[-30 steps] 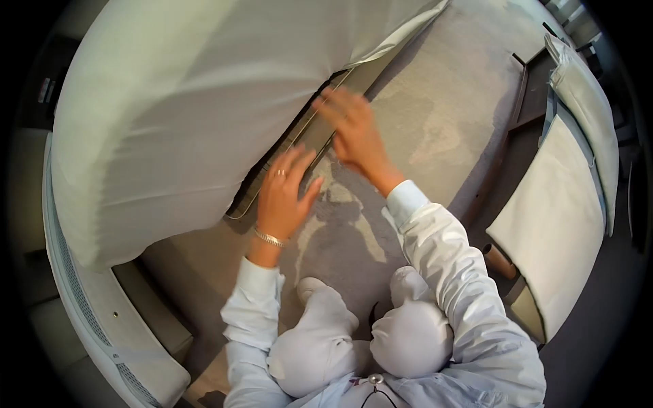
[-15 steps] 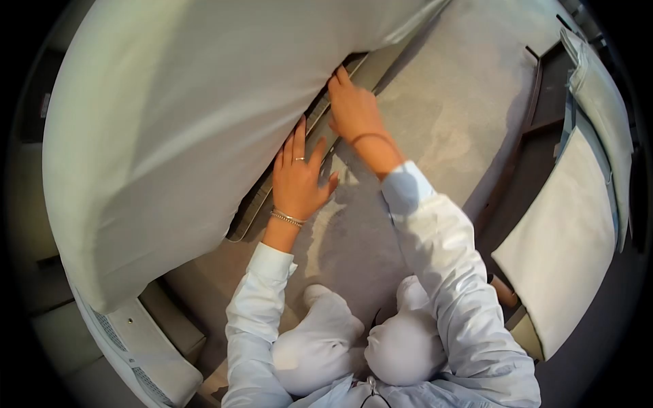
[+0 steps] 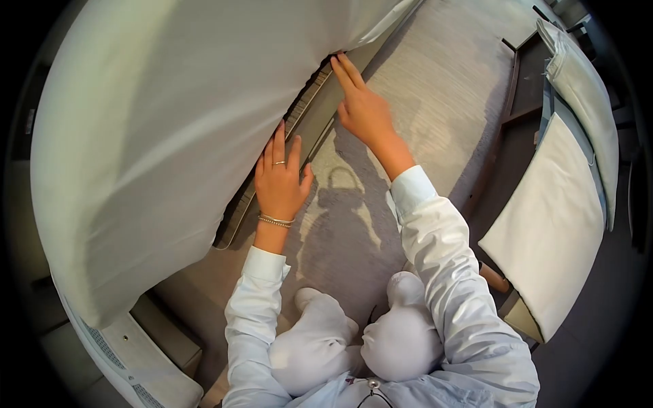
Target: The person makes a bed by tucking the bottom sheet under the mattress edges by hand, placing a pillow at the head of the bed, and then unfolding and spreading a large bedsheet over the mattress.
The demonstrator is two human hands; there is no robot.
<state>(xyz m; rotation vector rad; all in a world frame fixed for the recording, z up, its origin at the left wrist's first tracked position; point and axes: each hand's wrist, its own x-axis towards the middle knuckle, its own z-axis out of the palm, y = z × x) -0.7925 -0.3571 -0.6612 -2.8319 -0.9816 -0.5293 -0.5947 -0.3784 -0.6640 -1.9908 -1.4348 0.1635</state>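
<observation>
A white sheet (image 3: 177, 136) covers the large mattress on the left, its lower edge lying along the bed base (image 3: 309, 112). My left hand (image 3: 280, 180) touches that edge with its fingers spread, the fingertips at the gap between sheet and base. Farther up the same edge is my right hand (image 3: 364, 109), with two fingers stretched out to the sheet's hem and the others bent. Neither hand visibly holds anything. The tips of some fingers are hidden at the sheet's edge.
On the right, a white cushion (image 3: 551, 224) and folded fabric (image 3: 585, 88) lie on dark wooden furniture (image 3: 530, 81). A pale padded piece (image 3: 153, 360) stands at lower left. Carpet (image 3: 442, 88) lies between bed and furniture. My knees are at the bottom.
Both hands have gone from hovering blurred to touching the sheet's edge. Since the middle frame, the right hand's fingers have straightened, and the left hand remains spread at the edge.
</observation>
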